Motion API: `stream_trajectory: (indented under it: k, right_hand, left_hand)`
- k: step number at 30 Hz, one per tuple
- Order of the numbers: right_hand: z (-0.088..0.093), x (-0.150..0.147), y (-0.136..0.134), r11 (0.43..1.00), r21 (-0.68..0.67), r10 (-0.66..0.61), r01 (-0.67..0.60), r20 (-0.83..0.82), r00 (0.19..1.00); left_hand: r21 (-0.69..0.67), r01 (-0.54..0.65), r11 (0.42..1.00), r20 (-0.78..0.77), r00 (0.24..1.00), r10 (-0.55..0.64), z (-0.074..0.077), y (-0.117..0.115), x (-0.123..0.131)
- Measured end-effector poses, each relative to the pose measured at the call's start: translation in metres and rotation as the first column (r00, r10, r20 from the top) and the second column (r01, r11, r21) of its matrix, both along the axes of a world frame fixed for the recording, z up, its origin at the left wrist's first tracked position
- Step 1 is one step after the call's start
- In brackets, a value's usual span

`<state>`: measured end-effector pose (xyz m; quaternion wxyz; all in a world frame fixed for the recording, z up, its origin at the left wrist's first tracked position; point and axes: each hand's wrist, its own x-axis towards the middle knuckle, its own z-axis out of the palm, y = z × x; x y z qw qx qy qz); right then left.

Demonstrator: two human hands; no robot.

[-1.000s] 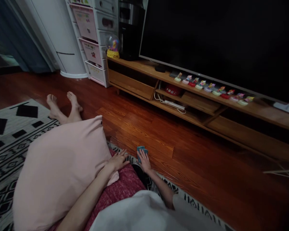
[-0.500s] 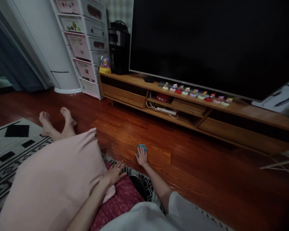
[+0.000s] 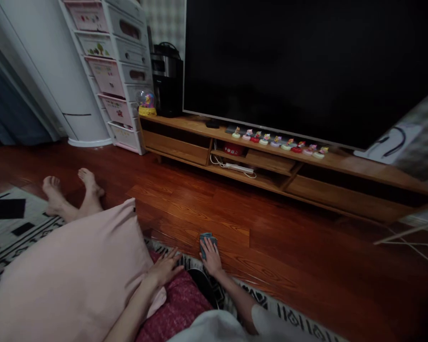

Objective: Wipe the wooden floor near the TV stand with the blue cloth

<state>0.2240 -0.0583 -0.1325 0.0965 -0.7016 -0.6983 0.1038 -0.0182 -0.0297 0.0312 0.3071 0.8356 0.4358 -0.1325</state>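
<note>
On the wooden floor, my right hand point(image 3: 211, 259) holds a folded blue cloth point(image 3: 203, 243) pressed down under its palm and fingers. The hand covers most of the cloth; its far edge sticks out past the fingertips. My left hand point(image 3: 165, 268) rests with fingers spread on burgundy clothing point(image 3: 185, 301) over my lap, holding nothing. A large pale pink pillow point(image 3: 78, 266) lies across my legs, beside my left forearm. Two bare feet point(image 3: 89, 183) show beyond it.
A low wooden TV stand point(image 3: 185, 149) runs along the far side, carrying a large dark television point(image 3: 288, 61) and a row of small figurines point(image 3: 276, 141). A drawer tower point(image 3: 110, 78) stands at left. A patterned rug point(image 3: 7, 228) lies beneath me.
My right hand has drawn the blue cloth across the floor toward my body. My left hand stays in place on the clothing. The view has shifted slightly.
</note>
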Motion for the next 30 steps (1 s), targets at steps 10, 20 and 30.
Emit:
stream_trajectory:
  k: [10, 20, 30]
  right_hand:
    - [0.009, -0.004, 0.052, 1.0, -0.024, -0.016, 0.015, -0.031, 0.999]
    - [-0.006, 0.025, -0.039, 0.998, 0.001, 0.063, -0.063, -0.016, 0.998]
    - [0.02, 0.004, 0.071, 0.977, -0.022, -0.211, 0.211, 0.003, 0.977]
  left_hand:
    - [0.032, -0.005, 0.999, -0.005, 1.0, 0.005, -0.007, 0.002, 0.0]
    - [0.015, 0.0, 1.0, -0.004, 1.0, 0.0, -0.006, 0.001, 0.0]
    - [0.009, -0.01, 1.0, -0.033, 0.999, 0.01, 0.006, 0.0, 0.002]
